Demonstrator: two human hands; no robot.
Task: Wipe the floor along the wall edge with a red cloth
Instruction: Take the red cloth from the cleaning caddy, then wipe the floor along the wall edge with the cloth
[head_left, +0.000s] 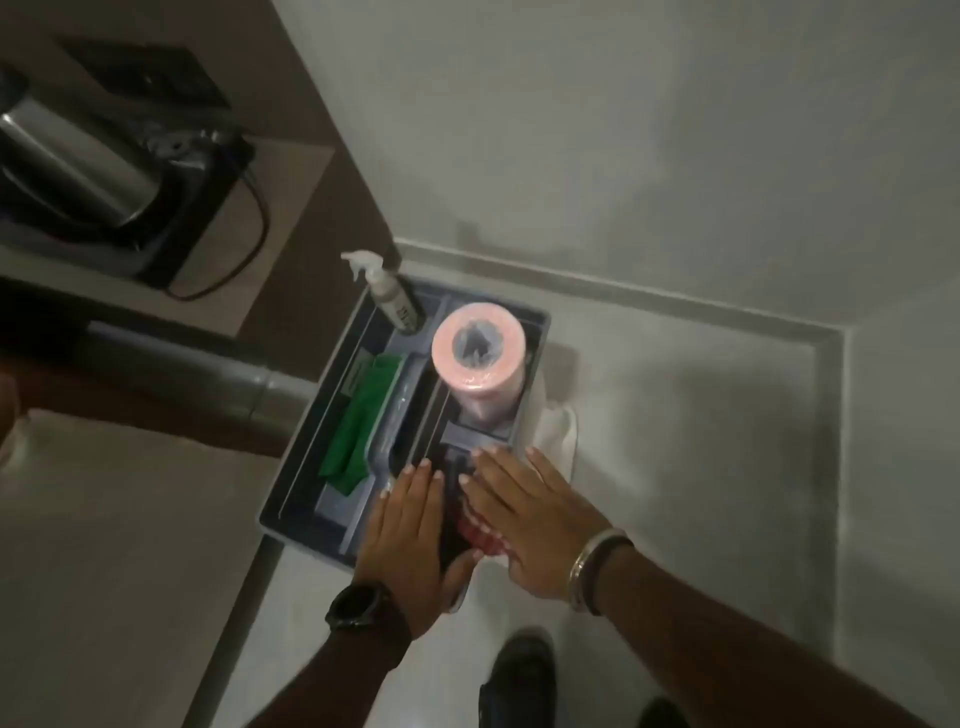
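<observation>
Grey plastic compartmented caddy (291, 483) on the pale floor near the wall corner: folded green cloth (358, 421), white-nozzled spray bottle (389, 296), upright pink wipe roll (478, 358). Left hand (410, 525), then right hand (524, 519), both flat and open-fingered, grip on nothing, flank the red cloth (480, 535) in the near compartment. Best pinched by one corner and lifted clear.

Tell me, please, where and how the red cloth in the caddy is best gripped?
Probably pinch the bunched red cloth at its near edge, coming from above on the person's side. It lies low in the caddy, showing between the left hand and right hand.
</observation>
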